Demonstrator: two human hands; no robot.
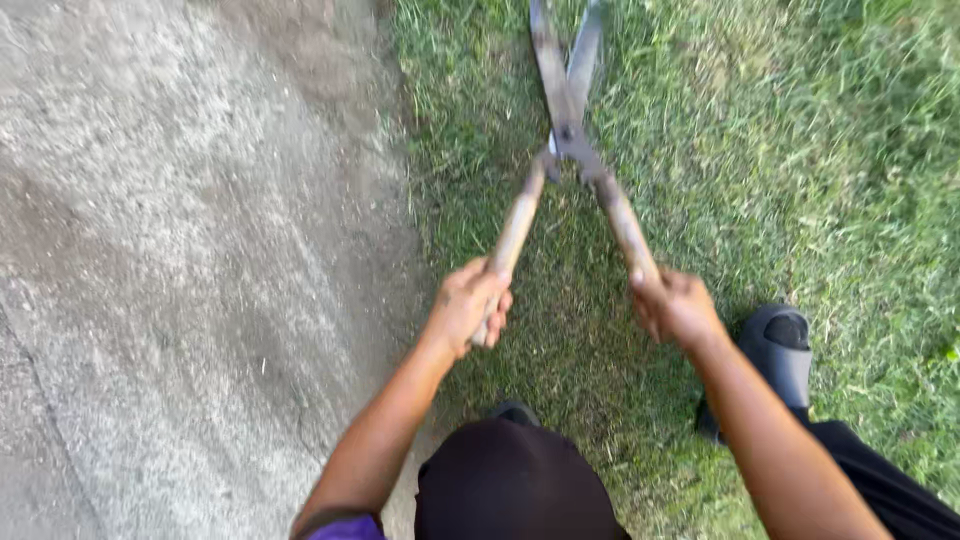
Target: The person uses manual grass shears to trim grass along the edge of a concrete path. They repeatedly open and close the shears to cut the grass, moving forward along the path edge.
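I hold a pair of garden shears point(566, 120) with long metal blades and two wooden handles, pointing away from me over the grass point(800, 150). My left hand point(470, 302) grips the left wooden handle point(515, 232). My right hand point(672, 303) grips the right wooden handle point(622, 222). The blades are slightly apart and their tips run out of the top of the view.
A grey concrete path point(180, 260) fills the left half, meeting the grass along a worn dirt edge point(395, 180). My dark slipper point(780, 350) stands on the grass at the right. A dark-clothed knee point(510, 485) is at the bottom middle.
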